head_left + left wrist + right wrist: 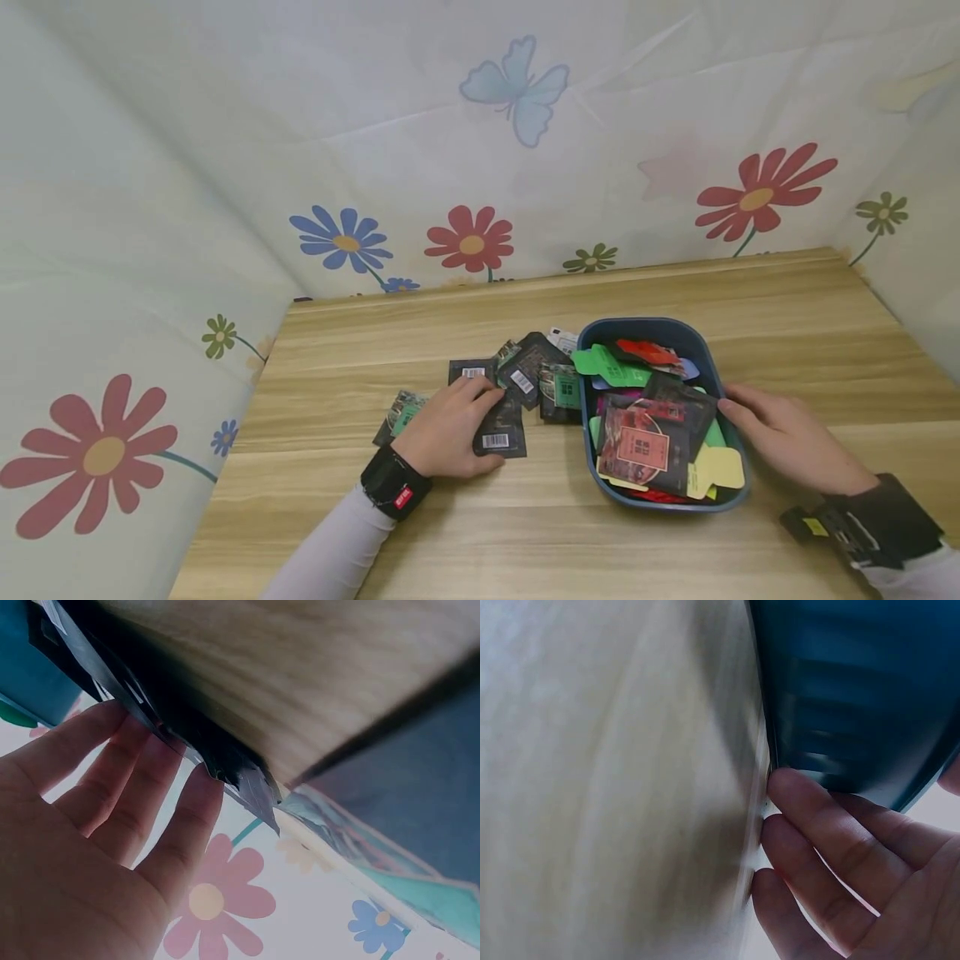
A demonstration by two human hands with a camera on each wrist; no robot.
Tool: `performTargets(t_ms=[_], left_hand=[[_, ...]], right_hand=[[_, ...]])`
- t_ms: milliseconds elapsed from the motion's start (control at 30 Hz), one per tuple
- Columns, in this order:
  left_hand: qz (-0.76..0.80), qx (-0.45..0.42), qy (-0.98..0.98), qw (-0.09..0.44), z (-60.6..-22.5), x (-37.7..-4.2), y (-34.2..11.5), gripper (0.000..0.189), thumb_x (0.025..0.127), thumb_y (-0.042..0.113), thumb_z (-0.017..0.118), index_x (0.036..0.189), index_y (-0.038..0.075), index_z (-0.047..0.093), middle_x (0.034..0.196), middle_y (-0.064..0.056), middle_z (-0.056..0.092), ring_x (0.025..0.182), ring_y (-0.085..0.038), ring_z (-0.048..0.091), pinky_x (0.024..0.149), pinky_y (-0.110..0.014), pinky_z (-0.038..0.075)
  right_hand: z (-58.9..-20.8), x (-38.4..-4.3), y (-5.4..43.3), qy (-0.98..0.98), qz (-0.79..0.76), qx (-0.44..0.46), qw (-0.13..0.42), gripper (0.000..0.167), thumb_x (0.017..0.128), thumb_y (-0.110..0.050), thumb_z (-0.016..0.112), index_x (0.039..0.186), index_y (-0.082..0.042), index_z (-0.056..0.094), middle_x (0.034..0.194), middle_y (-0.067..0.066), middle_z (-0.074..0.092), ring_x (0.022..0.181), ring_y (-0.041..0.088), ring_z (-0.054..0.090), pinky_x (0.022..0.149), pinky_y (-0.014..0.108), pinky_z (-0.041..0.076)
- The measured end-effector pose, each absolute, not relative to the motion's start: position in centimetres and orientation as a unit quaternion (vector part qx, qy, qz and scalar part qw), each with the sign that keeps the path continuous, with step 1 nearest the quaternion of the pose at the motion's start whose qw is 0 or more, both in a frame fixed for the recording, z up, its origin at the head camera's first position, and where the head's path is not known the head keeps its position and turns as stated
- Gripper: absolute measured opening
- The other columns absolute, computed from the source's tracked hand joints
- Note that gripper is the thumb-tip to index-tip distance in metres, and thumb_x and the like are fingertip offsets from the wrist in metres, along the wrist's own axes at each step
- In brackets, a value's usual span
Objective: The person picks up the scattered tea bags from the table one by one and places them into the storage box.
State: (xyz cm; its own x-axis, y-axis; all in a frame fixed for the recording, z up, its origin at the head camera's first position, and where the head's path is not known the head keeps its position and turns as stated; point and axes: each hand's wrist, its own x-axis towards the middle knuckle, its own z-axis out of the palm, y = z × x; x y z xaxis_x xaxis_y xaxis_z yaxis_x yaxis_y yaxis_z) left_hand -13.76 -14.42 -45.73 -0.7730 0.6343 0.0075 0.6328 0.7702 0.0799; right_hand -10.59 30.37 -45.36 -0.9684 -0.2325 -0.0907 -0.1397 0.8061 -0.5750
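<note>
My left hand (448,427) lies over several flat black sachets on the wooden table, its fingertips touching a barcoded sachet (501,439). In the left wrist view, the outstretched fingers (124,814) meet the dark sachet's edge (214,754). My right hand (798,442) is at the right side of a blue plastic basin (588,454), thumb at the rim. Seen from the right wrist, fairly straight fingers (840,840) rest against the basin's outer wall (855,690) near the table. Red-labelled black sachets (637,446) and green, yellow and red packets fill the basin.
Green-labelled sachets (560,390) lie just left of the basin, and another (401,412) sits left of my left hand. A white packet (562,340) is behind them. Flower-printed white sheeting (405,167) borders the wooden table (337,350) at the back and sides.
</note>
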Motion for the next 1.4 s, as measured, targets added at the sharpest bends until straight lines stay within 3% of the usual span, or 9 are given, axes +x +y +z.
performTargets(t_ms=[400, 600, 833, 1400], left_hand=[[0.047, 0.359, 0.931, -0.033, -44.2, -13.6, -14.1, 0.08, 0.075, 0.066, 0.073, 0.134, 0.012, 0.066, 0.122, -0.001, 0.063, 0.11, -0.016, 0.061, 0.095, -0.035, 0.057], [0.074, 0.366, 0.925, -0.075, -41.5, -13.7, -13.1, 0.078, 0.075, 0.066, 0.072, 0.134, 0.015, 0.065, 0.122, 0.002, 0.061, 0.105, -0.012, 0.058, 0.09, -0.03, 0.056], [0.092, 0.411, 0.9, -0.107, -39.0, -14.1, -9.6, 0.076, 0.077, 0.065, 0.071, 0.133, 0.015, 0.064, 0.123, 0.003, 0.059, 0.106, -0.011, 0.056, 0.092, -0.028, 0.055], [0.11, 0.484, 0.856, -0.145, -36.5, -15.0, 0.0, 0.075, 0.08, 0.069, 0.064, 0.133, 0.016, 0.065, 0.12, 0.003, 0.06, 0.101, -0.008, 0.056, 0.084, -0.02, 0.052]], right_hand=[[-45.3, -10.6, 30.3, 0.948, -0.289, -0.095, 0.09, 0.059, 0.112, -0.037, 0.04, 0.146, 0.01, 0.05, 0.141, 0.036, 0.056, 0.13, 0.058, 0.053, 0.099, 0.074, 0.045], [-45.3, -10.6, 30.4, 0.948, -0.29, -0.096, 0.09, 0.059, 0.112, -0.037, 0.039, 0.146, 0.01, 0.049, 0.141, 0.037, 0.056, 0.13, 0.058, 0.052, 0.099, 0.074, 0.044], [-45.4, -10.6, 30.5, 0.949, -0.287, -0.097, 0.085, 0.059, 0.112, -0.037, 0.04, 0.146, 0.01, 0.05, 0.14, 0.036, 0.057, 0.129, 0.058, 0.054, 0.098, 0.073, 0.045], [-45.4, -10.6, 30.4, 0.947, -0.295, -0.099, 0.076, 0.057, 0.111, -0.036, 0.042, 0.144, 0.009, 0.053, 0.14, 0.036, 0.058, 0.128, 0.057, 0.055, 0.098, 0.073, 0.045]])
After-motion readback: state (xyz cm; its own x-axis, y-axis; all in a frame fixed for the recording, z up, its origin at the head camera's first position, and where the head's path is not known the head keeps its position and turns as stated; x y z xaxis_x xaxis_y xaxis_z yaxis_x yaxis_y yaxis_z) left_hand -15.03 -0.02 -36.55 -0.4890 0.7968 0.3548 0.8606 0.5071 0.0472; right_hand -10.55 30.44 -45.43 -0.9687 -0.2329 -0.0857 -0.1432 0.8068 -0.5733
